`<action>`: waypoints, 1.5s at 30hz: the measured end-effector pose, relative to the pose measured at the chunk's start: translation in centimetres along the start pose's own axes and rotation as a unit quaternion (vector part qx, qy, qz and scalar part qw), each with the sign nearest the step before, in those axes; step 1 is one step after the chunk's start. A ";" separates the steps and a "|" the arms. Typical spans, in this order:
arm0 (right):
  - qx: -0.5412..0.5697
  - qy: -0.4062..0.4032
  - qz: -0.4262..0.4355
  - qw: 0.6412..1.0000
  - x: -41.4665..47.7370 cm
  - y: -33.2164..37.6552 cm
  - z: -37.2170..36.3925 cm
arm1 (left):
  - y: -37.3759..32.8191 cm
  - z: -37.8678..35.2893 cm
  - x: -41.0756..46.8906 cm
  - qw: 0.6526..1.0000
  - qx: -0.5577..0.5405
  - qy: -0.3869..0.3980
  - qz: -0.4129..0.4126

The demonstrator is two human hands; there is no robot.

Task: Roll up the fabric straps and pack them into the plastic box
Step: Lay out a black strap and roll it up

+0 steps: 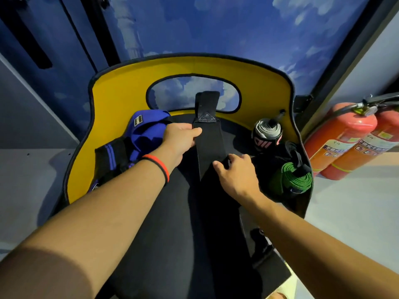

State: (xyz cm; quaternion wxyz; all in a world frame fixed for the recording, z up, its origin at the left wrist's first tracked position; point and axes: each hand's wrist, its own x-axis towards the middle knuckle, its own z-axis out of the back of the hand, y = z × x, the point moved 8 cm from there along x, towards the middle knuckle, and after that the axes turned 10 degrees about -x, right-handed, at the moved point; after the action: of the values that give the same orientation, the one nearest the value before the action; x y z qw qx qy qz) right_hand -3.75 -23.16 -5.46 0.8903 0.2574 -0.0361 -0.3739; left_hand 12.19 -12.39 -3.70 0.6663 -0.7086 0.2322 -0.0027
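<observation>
A long black fabric strap (pixel 208 143) lies stretched along the black seat of a yellow chair (pixel 121 87), its far end reaching up the backrest. My left hand (pixel 182 137) pinches the strap's left edge near a stitched patch. My right hand (pixel 235 171) rests on the strap lower down, fingers curled over its right edge. A blue fabric piece (pixel 149 130) and a black strap with blue stripes (pixel 110 156) lie bunched at the seat's left. A rolled grey-and-black strap (pixel 266 132) and a rolled green strap (pixel 295 180) sit at the seat's right. No plastic box is in view.
Two red fire extinguishers (pixel 349 139) lean on the floor right of the chair. A blue sky-patterned wall stands behind the chair. Pale floor (pixel 32 180) spreads on both sides. Another dark strap end (pixel 261 244) hangs near the seat's front right.
</observation>
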 end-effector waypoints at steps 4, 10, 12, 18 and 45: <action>-0.109 0.023 0.019 0.994 -0.5 1.2 -2.0 | 0.7 -0.2 2.4 1.000 0.014 -0.018 0.013; -0.211 -0.011 0.065 0.975 -0.7 2.9 -3.5 | 2.3 0.9 5.8 0.996 0.073 -0.044 0.024; -0.196 0.004 0.072 0.978 -0.4 3.3 -3.6 | 2.6 1.2 6.2 0.995 0.092 -0.047 0.017; -0.193 0.014 0.074 0.978 -0.9 3.4 -3.7 | 3.2 1.0 7.1 0.987 0.154 -0.039 0.003; -0.284 0.039 0.094 0.953 -6.8 1.8 -3.8 | 4.8 -1.9 -1.5 0.734 0.605 0.152 -0.268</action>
State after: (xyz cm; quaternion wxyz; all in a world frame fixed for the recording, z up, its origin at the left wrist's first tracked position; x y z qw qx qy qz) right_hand -6.52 -15.82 -7.03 0.9584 0.0037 0.0823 -0.2732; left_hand 8.68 -13.69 -7.54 0.8820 -0.1787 0.0804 -0.4286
